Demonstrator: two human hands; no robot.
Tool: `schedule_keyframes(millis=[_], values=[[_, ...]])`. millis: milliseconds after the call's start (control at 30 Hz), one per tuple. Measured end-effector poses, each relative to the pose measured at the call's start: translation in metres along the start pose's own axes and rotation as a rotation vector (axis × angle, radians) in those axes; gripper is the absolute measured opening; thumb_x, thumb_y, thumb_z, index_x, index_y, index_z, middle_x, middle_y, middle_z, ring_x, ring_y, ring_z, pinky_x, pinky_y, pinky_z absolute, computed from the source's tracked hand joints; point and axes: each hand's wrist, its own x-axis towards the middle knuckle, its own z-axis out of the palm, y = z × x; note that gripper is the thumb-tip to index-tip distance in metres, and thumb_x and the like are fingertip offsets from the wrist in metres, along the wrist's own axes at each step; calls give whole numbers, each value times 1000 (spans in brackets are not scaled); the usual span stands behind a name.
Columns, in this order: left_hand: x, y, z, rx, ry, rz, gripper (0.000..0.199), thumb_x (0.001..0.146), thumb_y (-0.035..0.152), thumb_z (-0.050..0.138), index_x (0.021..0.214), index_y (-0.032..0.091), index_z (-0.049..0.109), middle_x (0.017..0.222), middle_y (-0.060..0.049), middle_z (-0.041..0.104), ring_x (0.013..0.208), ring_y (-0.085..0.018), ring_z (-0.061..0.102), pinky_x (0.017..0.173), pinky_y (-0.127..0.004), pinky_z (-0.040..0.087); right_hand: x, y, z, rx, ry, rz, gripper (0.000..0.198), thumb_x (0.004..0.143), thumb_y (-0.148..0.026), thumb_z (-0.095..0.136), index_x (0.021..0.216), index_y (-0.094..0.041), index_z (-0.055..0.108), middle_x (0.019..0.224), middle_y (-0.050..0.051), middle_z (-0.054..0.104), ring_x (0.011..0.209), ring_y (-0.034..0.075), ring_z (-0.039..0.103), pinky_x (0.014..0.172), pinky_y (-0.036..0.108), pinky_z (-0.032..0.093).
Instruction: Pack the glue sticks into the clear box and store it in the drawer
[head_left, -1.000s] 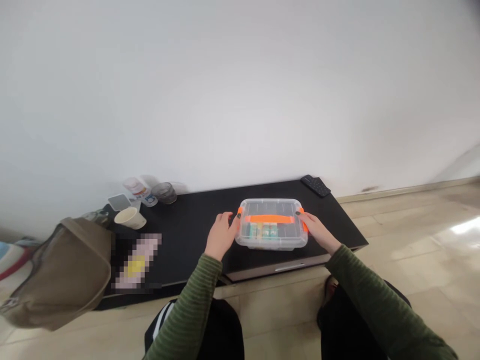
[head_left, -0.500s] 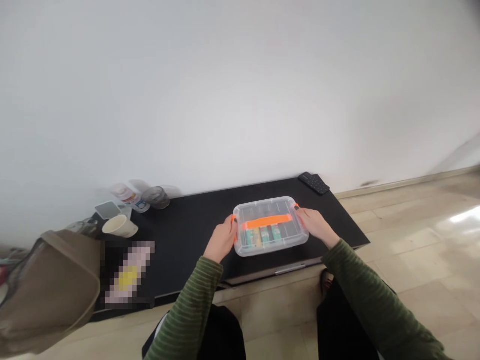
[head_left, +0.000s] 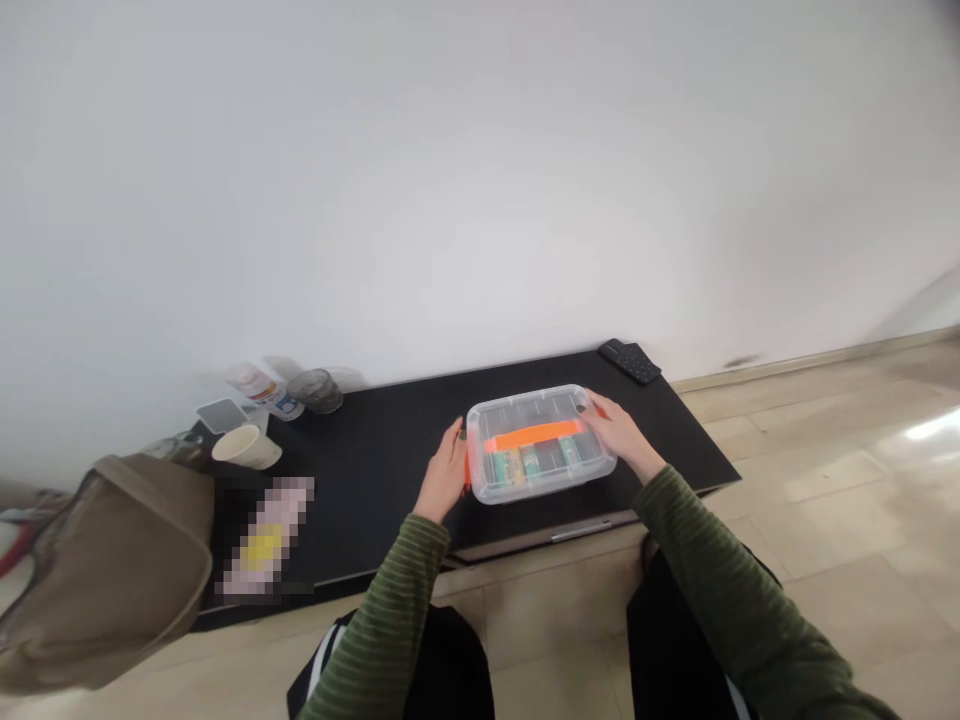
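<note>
A clear plastic storage box (head_left: 536,405) with an orange handle (head_left: 534,434) across its lid is near the front edge of the black cabinet top. Through the plastic I see several small green and yellow packs (head_left: 513,467). On the box's left side, my left hand (head_left: 442,475) grips at the orange latch (head_left: 468,472), with its fingers partly hidden. My right hand (head_left: 621,430) is closed around the right end, its thumb over the lid's edge by the other orange latch. Whether the box rests fully on the surface I cannot tell.
A black keyboard-like item (head_left: 630,361) lies at the back right. Leftward stand a paper cup (head_left: 247,448), a white bottle (head_left: 266,390), a grey glass-like container (head_left: 315,391) and a brown bag (head_left: 112,570). The wall rises directly behind the cabinet top (head_left: 390,440).
One green pack inside has slid to the right, apart from the others. The right hand's thumb lies further over the lid, and the left hand's grip has shifted slightly outward.
</note>
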Motion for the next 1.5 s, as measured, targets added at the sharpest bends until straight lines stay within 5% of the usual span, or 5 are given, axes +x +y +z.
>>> schedule_keyframes(millis=[267, 433, 767, 1167, 1500], values=[[0, 2, 2, -28, 63, 7, 39, 95, 38, 36, 123, 20, 57, 58, 4, 54, 38, -12, 44, 39, -23, 35, -10, -14, 0, -79, 41, -122, 35, 87, -25, 51, 116, -27, 71, 119, 2, 70, 119, 25, 57, 104, 37, 42], [2, 0, 0, -71, 75, 6, 35, 93, 35, 38, 117, 19, 58, 52, 6, 50, 36, -12, 44, 39, -22, 34, -18, -23, 2, 230, 168, -78, 44, 86, -33, 60, 129, -28, 62, 125, 3, 67, 111, 23, 64, 99, 37, 48], [1, -5, -23, -122, 233, 13, 30, 91, 31, 39, 112, 18, 56, 51, 6, 51, 37, -12, 45, 38, -22, 35, 1, 14, -58, 604, 737, -149, 59, 80, -38, 68, 133, -27, 44, 126, 9, 62, 111, 21, 63, 94, 41, 54], [-2, -15, -27, -134, 275, -5, 30, 92, 36, 40, 112, 18, 54, 55, 5, 53, 39, -13, 50, 38, -22, 39, -27, 23, -54, -479, 152, -458, 31, 84, -9, 49, 100, -25, 71, 114, 7, 72, 126, 27, 53, 112, 47, 33], [-7, -22, -56, 289, 348, 30, 36, 92, 41, 41, 112, 18, 60, 94, -10, 69, 77, -23, 67, 75, -38, 55, -18, 75, -53, -686, 84, -52, 32, 75, 0, 47, 81, -20, 72, 99, 10, 74, 102, 27, 60, 89, 37, 45]])
